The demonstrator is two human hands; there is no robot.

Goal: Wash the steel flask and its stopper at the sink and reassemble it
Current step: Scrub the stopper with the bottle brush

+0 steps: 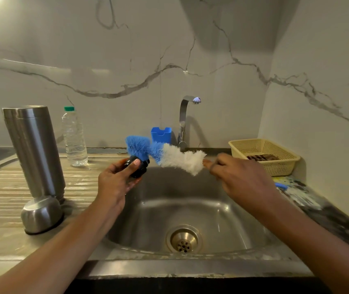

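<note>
A steel sink, its front rim closest to the lens, lies beneath two forearms reaching in over the basin, so that any drips would likely fall into it. No stream shows from the tap.

On the ribbed drainboard to the left stands the flask. Its long axis is close to vertical, and its narrow end appears to point down, probably to drain. Just beside it, nearer the camera, its cup sits rim down.

The brush runs nearly level across the basin from right to left. Its white bristles are toward the handle and its blue tip is pressed on the stopper.

The right hand is curled round the brush handle, which it mostly hides. The left hand pinches the stopper between thumb and fingers above the basin's left edge, tilting one end up and away into the bristles. That is a sensible hold for scrubbing its face. Its exact axis is hard to read behind the fingers.

The stopper is apparently being scrubbed, and reassembly is not yet begun.
</note>
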